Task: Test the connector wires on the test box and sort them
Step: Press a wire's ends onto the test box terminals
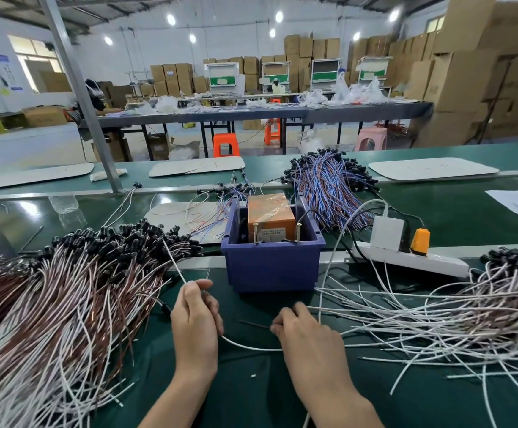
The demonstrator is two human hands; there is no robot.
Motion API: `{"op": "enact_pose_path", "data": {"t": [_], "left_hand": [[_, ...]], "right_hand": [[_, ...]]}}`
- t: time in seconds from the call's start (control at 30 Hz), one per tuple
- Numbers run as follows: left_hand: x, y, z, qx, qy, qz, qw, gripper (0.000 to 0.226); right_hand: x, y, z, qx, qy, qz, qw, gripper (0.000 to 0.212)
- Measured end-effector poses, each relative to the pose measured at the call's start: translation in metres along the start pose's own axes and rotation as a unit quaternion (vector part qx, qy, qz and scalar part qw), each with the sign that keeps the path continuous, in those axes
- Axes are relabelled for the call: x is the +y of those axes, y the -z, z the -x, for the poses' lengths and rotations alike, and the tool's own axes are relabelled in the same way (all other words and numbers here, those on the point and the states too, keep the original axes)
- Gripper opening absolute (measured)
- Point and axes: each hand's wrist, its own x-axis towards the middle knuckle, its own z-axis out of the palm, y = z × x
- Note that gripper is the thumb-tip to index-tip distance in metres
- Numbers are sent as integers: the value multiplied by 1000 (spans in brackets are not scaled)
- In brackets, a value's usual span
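Near edge of the green bench (251,393), just in front of the blue bin (271,270), we have one white wire (245,346) strung between both hands. Left hand (196,319) pinches it with thumb and fingers curled round. From there it runs up-left across the edge of the left pile (81,288). Right hand (310,338) is curled on the other end. A thin dark tip pokes out left of its fingers; we can't tell if it's the same lead.

Orange test box (271,217) sits in the bin with two screws (255,234) upright at its near face. We read those as the contacts, not yet touched. Right pile (436,319) of white wires sprawls up to the right hand. Blue-purple bundle (328,186) lies far, behind the bin.

Risks, our judgement:
- Lifting the wire could drag neighbours out of the left pile, since it lies in among them.
- Loose strands by the right hand could ride along, putting two wires on the screws and giving a false reading.
- A tested wire dropped short mid-bench ends up unsorted.
- Power strip (405,257) leads cross the right strands, so a snag could tug the strip.
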Motion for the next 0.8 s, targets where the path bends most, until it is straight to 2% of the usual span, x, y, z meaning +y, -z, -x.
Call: {"op": "enact_pose_path", "data": {"t": [0.1, 0.17, 0.27, 0.33, 0.43, 0.53, 0.63, 0.8], "left_hand": [[-1, 0, 0, 1, -1, -3, 1000, 34], [-2, 0, 0, 2, -1, -4, 1000, 34], [-2, 0, -1, 2, 4, -4, 1000, 34], [-2, 0, -2, 2, 6, -4, 1000, 33], [-2, -1, -2, 2, 9, -1, 1000, 33], [-1, -1, -1, 0, 10, 0, 1000, 33], [-2, -2, -1, -2, 11, -4, 1000, 34], [-3, -1, -1, -1, 17, 13, 1000, 39]], "right_hand": [[-3, -1, 0, -18, 6, 22, 1000, 13], [-2, -3, -1, -29, 10, 38, 999, 21], [-2, -5, 0, -25, 13, 28, 999, 15], [0, -6, 1, 0, 18, -7, 1000, 10], [8, -5, -1, 26, 4, -106, 994, 12], [13, -5, -3, 55, 2, -153, 987, 17], [15, -7, -3, 90, 17, -212, 973, 25], [19, -10, -4, 129, 14, -301, 945, 23]]}}
